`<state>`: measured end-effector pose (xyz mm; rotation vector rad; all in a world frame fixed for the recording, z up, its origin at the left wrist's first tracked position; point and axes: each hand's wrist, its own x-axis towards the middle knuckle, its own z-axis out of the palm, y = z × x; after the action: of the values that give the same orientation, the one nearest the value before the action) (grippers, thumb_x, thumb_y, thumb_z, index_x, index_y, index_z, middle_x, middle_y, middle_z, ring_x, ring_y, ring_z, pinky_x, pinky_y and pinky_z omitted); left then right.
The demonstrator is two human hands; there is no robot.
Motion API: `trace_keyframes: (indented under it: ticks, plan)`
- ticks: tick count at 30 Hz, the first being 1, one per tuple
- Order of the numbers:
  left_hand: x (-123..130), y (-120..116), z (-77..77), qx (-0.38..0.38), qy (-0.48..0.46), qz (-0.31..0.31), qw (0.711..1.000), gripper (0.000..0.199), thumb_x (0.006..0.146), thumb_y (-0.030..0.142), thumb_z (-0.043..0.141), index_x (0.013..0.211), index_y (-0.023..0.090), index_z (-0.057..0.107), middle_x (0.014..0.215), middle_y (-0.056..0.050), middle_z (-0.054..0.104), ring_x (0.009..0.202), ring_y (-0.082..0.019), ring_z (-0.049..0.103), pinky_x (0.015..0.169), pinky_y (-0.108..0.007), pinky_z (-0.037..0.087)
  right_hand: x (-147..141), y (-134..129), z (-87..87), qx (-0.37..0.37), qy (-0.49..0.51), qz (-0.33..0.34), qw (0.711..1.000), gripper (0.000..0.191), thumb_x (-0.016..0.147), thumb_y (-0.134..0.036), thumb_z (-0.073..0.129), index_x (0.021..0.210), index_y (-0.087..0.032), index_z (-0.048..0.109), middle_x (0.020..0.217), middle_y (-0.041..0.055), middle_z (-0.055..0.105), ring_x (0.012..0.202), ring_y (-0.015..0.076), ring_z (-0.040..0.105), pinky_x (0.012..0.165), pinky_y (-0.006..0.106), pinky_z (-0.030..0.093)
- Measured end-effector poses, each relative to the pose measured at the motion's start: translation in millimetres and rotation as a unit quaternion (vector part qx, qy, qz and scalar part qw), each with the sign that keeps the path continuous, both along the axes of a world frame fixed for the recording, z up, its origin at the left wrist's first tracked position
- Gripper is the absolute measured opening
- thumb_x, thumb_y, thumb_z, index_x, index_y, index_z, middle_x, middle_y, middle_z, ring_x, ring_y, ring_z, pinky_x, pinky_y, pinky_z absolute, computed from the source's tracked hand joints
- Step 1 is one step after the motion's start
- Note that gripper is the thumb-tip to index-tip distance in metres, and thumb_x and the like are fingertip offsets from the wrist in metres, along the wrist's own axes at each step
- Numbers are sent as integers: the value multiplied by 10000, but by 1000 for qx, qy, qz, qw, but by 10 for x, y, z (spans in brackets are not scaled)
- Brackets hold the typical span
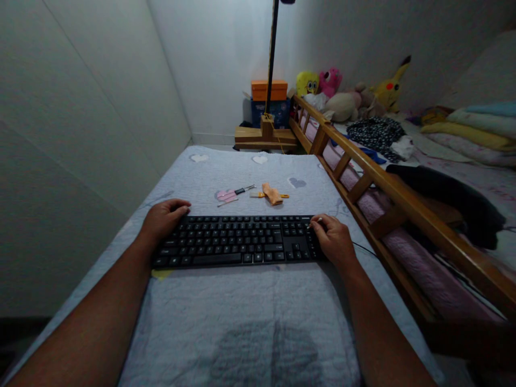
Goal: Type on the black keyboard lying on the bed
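A black keyboard (pixel 242 242) lies flat on the pale blue cloth (pixel 250 306). At its upper left corner rests my left hand (pixel 165 217), fingers together against the edge. My right hand (pixel 331 236) is over the number pad at the right end, thumb and finger pinching a thin white-tipped stick (pixel 320 220). Beyond the keyboard lie a folded orange cloth (pixel 272 194) on top of a small yellow-handled brush (pixel 284 196), a dark-handled metal tool (pixel 244 190) and a cotton swab (pixel 228 202).
A wooden bed rail (pixel 363 156) runs along the right, with plush toys and bedding behind it. At the back, a wooden base (pixel 248 138) holds a black pole beside an orange box (pixel 269 90). A cable leaves the keyboard's right side.
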<state>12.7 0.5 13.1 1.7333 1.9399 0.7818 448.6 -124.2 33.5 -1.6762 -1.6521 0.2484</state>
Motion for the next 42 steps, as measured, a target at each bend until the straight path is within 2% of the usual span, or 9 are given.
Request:
trace_keyframes:
  ticks: [15,22,29,42]
  plan:
    - [-16,2,-16,2,3,-2,1000,410,701,496,628,961,230,799,934,-54,794,895,-279,709,869,-361,556,-21,-35,21,-9,1,9,1000,178,892,-323,549,834,-236,693,849,63,760,812,249,686,785,358,493]
    - [17,-28,39,-11,2,-6,1000,446,722,481,621,1006,178,784,1011,-57,798,944,-274,695,908,-358,525,-23,-53,37,-15,4,24,1000,171,895,-316,551,833,-236,689,845,54,760,781,236,685,763,343,497]
    - [0,-17,13,-12,-1,-12,1000,467,732,480,628,1030,154,780,1054,-72,799,974,-279,692,950,-366,513,-18,-54,24,-14,10,25,1000,185,897,-324,544,831,-230,690,845,58,760,768,235,682,757,342,497]
    - [13,-29,41,-4,4,-9,1000,436,728,488,630,992,175,782,1009,-61,799,959,-278,696,919,-360,526,-13,-39,29,-4,-4,18,1000,185,888,-313,533,813,-238,686,820,59,758,777,248,691,765,351,498]
